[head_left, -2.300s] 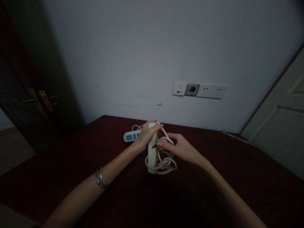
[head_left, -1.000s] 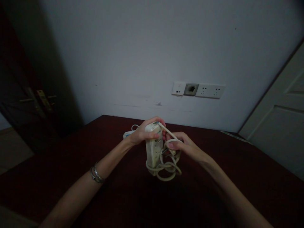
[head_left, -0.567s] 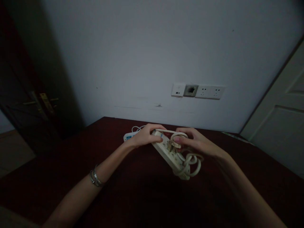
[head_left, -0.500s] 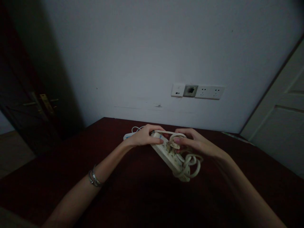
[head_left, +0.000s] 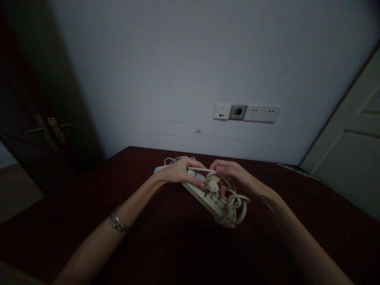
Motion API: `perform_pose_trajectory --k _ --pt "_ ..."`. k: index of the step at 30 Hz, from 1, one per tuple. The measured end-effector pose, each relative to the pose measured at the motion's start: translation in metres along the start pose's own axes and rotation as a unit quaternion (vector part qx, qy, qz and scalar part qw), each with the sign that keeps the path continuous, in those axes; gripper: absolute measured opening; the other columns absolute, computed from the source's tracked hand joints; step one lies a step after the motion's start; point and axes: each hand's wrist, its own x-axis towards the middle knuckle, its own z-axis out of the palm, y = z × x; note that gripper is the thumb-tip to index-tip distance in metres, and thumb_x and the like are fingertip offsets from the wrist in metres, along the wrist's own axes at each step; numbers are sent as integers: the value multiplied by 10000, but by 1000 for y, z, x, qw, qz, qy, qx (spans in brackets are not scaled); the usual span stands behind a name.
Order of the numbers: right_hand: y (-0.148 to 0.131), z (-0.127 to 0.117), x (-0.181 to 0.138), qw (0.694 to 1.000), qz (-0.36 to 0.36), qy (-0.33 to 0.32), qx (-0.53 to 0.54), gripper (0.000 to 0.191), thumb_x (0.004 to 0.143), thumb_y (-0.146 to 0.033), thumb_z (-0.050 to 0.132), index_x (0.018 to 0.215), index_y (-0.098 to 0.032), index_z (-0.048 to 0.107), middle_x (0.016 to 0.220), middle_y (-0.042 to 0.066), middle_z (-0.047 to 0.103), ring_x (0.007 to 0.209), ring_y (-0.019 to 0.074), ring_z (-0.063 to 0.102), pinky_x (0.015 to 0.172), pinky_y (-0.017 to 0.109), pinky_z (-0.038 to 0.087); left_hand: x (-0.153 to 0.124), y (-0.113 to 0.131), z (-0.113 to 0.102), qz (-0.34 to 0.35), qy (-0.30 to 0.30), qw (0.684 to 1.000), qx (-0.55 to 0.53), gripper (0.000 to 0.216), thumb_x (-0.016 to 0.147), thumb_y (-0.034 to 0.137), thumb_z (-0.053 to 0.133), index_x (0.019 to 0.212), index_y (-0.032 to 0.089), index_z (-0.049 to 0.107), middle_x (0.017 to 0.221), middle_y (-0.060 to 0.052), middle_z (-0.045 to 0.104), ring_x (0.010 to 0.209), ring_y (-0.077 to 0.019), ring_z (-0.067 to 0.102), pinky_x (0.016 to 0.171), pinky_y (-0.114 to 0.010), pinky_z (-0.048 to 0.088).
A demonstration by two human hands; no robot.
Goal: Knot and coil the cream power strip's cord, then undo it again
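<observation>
A white power strip (head_left: pixel 204 200) is held above the dark red table, slanting down to the right. My left hand (head_left: pixel 181 172) grips its upper left end, thumb on top. White cable (head_left: pixel 237 202) lies in tangled loops around the strip's lower right end, and one stretch runs from the upper end toward my right hand (head_left: pixel 231 172). The fingers of that hand are curled round the cable beside the plug (head_left: pixel 213 184), which sits over the strip's socket face. Part of the right fingers is hidden behind the cable and plug.
Behind my left hand lies another white object with a thin white cable (head_left: pixel 170 160) on the table (head_left: pixel 133 237). Wall sockets (head_left: pixel 261 113) are set in the wall beyond. A dark door (head_left: pixel 32 130) stands at left, a pale door (head_left: pixel 356 138) at right.
My right hand has shifted slightly left, its fingers moving from pinching the plug to the cable beside it. The plug has turned, and the strip has tilted a little.
</observation>
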Motion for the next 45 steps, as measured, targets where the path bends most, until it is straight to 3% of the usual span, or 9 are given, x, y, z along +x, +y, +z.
perform_pose_trajectory --k 5,10,15,34,40,45 --pt "-5 8 -4 999 -13 -25 -26 330 678 -330 697 886 -170 497 717 -8 570 534 84 527 461 209 453 0 1 0 -19 -22 999 -18 322 594 248 719 903 159 694 803 -27 652 718 -138 563 644 -252 422" --pt "-6 5 -1 999 -2 -20 -44 324 646 -341 718 833 -157 526 660 -18 558 508 79 506 452 211 441 1 1 6 -24 -42 998 -40 341 576 318 754 860 149 671 776 -19 628 696 -129 542 631 -253 413" --pt "-11 1 -2 998 -1 -14 -66 328 620 -336 733 818 -144 555 651 -15 555 530 81 499 469 203 415 4 2 15 7 -23 999 -42 266 563 295 753 719 138 605 668 19 555 623 -99 484 573 -229 366" --pt "-4 -12 -2 964 -36 35 -260 283 676 -364 668 830 -130 635 688 21 589 602 129 501 549 247 384 11 -13 33 -38 63 997 9 264 539 325 754 623 133 593 586 40 502 554 -78 416 511 -212 284" --pt "4 -15 4 944 -48 105 -309 203 697 -307 610 818 -145 616 660 9 561 591 126 469 528 242 346 14 -22 35 -71 108 992 -3 225 584 294 729 640 127 589 585 29 522 540 -79 432 500 -209 291" --pt "4 -14 4 934 -39 113 -336 189 699 -310 603 805 -154 622 636 3 553 572 121 451 514 241 324 14 -28 33 -58 76 994 -45 220 598 286 723 695 129 604 645 8 564 590 -94 486 528 -215 344"
